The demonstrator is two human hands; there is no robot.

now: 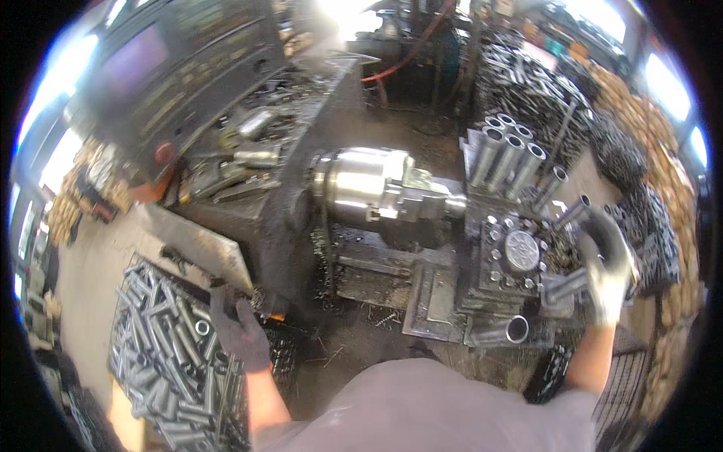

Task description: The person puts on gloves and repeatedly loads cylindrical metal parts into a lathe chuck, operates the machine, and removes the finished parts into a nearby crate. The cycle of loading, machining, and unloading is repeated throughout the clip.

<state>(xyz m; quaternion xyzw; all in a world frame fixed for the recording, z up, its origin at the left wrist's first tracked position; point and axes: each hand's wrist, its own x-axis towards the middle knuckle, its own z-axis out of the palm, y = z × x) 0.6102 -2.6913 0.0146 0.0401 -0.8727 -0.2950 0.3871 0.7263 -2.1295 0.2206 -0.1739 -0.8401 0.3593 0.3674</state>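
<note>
My left hand, in a dark glove, is over the right edge of a crate heaped with short grey metal tubes. Its fingers are apart and I see nothing in them. On the right, my right hand, in a dark and pale glove, is beside the lathe's tool post. Motion blur smears its fingers. A slanted tube is next to the fingertips, and a grey cylinder reaches toward the palm; whether I grip either is unclear. The shiny lathe chuck is in the middle, a bright piece at its jaws.
Several tubes stand upright behind the tool post. A wide tube lies at its near side. Loose metal parts cover the headstock at left. Heaps of metal pieces fill the far right. Metal shavings litter the floor.
</note>
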